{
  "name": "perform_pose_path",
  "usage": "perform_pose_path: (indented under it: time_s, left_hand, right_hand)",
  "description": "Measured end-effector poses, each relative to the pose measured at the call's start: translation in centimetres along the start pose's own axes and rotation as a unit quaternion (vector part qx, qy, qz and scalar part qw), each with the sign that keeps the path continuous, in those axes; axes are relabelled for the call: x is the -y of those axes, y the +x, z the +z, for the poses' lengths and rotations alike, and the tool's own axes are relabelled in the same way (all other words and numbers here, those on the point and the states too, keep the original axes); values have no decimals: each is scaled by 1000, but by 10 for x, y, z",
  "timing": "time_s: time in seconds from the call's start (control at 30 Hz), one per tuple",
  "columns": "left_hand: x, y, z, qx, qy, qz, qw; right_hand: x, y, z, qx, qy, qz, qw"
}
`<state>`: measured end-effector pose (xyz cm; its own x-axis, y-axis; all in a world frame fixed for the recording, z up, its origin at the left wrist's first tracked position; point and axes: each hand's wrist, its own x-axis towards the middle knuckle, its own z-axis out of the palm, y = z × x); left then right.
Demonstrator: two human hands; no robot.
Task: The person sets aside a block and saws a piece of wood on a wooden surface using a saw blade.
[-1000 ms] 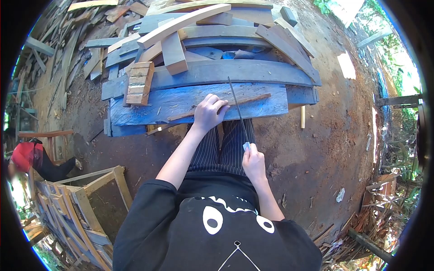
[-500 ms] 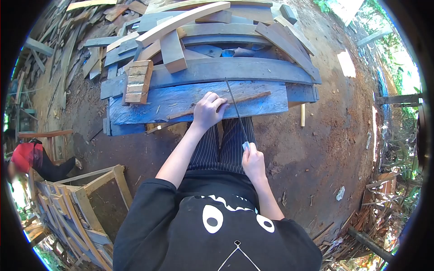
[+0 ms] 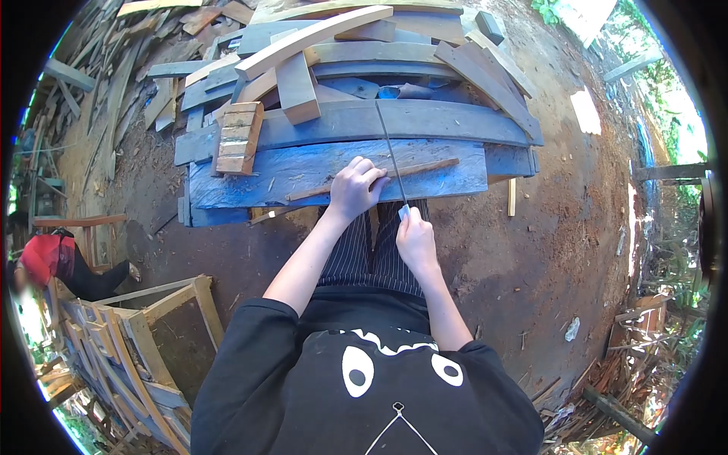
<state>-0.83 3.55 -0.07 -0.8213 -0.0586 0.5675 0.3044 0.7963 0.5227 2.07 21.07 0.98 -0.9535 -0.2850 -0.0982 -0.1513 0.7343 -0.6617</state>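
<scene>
A narrow brown strip of wood [image 3: 432, 165] lies slantwise on the worn bench plank [image 3: 250, 180]. My left hand [image 3: 356, 188] is closed over its middle, thumb and fingers pressing it against the plank. My right hand [image 3: 416, 241] grips the pale blue handle of a saw [image 3: 393, 159]. Its thin dark blade, seen nearly edge-on, crosses the strip just to the right of my left hand and points away from me. The blade's teeth cannot be made out.
Behind the plank are stacked boards [image 3: 394, 120], a short wooden block [image 3: 239, 140] and a curved pale beam [image 3: 318, 39]. A wooden frame [image 3: 201, 303] stands at left. Further left is a person in red [image 3: 49, 254]. Scrap wood [image 3: 584, 394] lies at lower right.
My right hand has pushed the saw forward, away from my body, so the blade reaches further over the boards behind. My left hand stays on the strip. The view has shifted slightly.
</scene>
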Motion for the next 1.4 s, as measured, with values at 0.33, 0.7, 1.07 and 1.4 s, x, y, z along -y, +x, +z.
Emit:
perform_pose_path:
  time_s: [0.33,0.7,1.07,1.4]
  left_hand:
    - [-2,1,1,1,2,0,1000]
    - [-3,1,1,1,10,-8,1000]
    - [-2,2,0,11,-5,1,1000]
    - [-4,3,1,-3,1,-11,1000]
  right_hand:
    - [4,-59,-33,50,-16,61,997]
    - [12,1,-5,11,-18,32,999]
    - [7,-16,-14,27,-2,36,999]
    - [-7,-62,-28,37,6,52,998]
